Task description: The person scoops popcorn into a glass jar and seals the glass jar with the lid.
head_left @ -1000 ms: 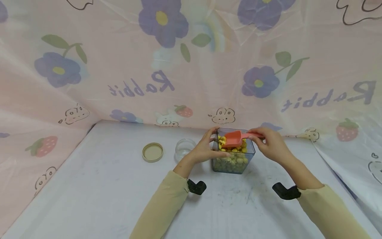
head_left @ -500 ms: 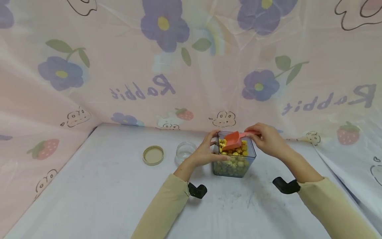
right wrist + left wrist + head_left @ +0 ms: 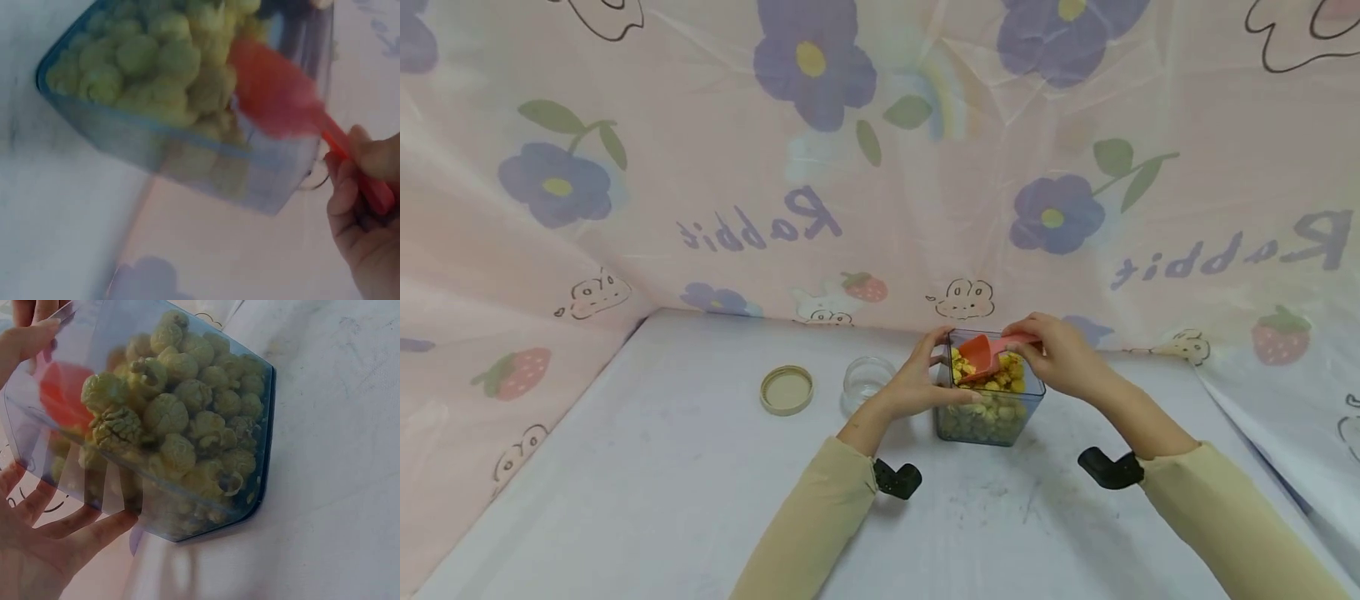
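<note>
A clear square container (image 3: 976, 429) stands on the table, partly filled with yellow popcorn (image 3: 178, 419). My left hand (image 3: 917, 383) holds it from the left, thumb along the front rim and fingers around the left side. The handle of a red scoop (image 3: 983, 358) is between the thumb and fingers of my right hand (image 3: 1063, 354), at the container's right rim. In the right wrist view the scoop (image 3: 275, 94) lies tilted inside the container, its head against the popcorn. How much popcorn the scoop holds is hard to tell.
Left of the container, a small clear round jar (image 3: 867, 382) stands partly behind my left hand. Farther left lies a round beige lid (image 3: 786, 390). A patterned curtain (image 3: 895, 233) hangs at the back edge of the white table (image 3: 647, 467).
The scoop's head has tipped and dug lower into the popcorn, while my right hand has shifted slightly left. My left hand keeps its hold on the container.
</note>
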The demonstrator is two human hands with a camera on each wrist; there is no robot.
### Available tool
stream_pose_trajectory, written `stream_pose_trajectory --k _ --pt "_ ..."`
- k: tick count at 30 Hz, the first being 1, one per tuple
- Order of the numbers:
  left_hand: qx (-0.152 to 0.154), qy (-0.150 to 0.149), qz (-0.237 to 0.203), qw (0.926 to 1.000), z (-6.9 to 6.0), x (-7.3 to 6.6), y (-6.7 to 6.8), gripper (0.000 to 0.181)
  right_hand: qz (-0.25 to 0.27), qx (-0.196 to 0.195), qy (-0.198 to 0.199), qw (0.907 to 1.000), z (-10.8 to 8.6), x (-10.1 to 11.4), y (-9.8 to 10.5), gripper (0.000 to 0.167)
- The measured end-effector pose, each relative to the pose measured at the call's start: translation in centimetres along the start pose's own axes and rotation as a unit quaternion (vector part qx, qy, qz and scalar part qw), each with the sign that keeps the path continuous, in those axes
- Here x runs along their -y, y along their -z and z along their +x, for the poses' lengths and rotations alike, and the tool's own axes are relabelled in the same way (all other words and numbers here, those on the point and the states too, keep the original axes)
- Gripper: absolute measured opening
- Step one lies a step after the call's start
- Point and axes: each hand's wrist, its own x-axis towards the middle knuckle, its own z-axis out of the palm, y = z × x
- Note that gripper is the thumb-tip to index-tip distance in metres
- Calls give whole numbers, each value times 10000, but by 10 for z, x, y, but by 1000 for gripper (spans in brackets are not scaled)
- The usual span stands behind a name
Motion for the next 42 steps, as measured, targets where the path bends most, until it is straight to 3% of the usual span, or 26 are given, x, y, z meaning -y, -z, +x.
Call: stream_pose_trajectory --k 8,23,42 --pt "17 -25 -101 9999 0 1 0 101 760 91 -730 9944 -4 -15 -3 22" --pt "-6 -65 -6 10000 0 -1 -1 101 1533 18 -1034 9827 -21 -26 -9 29" --pt "-60 -54 75 9999 0 0 -1 102 1948 -308 -1656 9663 -34 -37 -9 35"
